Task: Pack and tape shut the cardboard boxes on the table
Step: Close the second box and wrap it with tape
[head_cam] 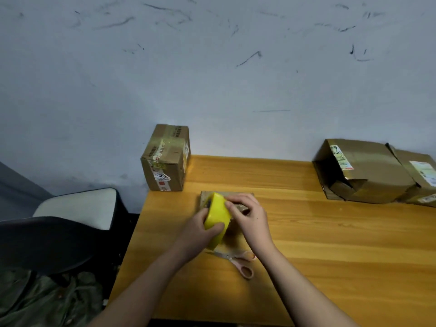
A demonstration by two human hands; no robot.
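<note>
My left hand [203, 228] grips a yellow tape roll [218, 214], held on edge above a small flat cardboard box [238, 195] lying on the wooden table [330, 244]. My right hand [249, 214] has its fingers curled against the roll's upper rim, fingertips picking at the tape; most of the small box is hidden behind both hands. A taped cardboard box [166, 159] stands upright at the table's back left corner. Two larger boxes lie at the back right: one [363, 172] with an open, torn end facing left, another [422, 178] beside it.
Pink-handled scissors [239, 263] lie on the table just below my hands. A black and white chair [77, 215] stands left of the table, with green cloth [49, 300] on the floor below. A scuffed wall runs behind the table.
</note>
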